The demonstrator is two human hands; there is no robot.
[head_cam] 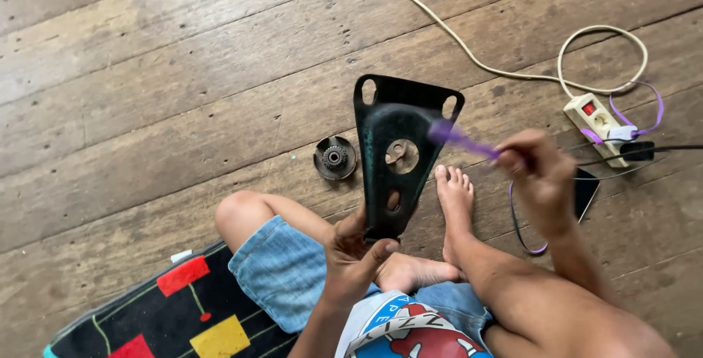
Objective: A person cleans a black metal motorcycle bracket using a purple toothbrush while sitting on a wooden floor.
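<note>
Left hand [351,252] grips the black plate [395,153] upright above the floor, right hand [542,175] pinches a purple brush [458,137] against it; steady the plate, brush in short strokes.

One view only — worn on the head. It looks steeply down, close over the lap and wooden floor [146,72].

Worn grey-brown wood plank floor [146,72] w/ a cream power strip [597,125] & looped cream cord [469,47] at right, black mat w/ red/yellow squares [176,314] bottom left, even daylight.
</note>
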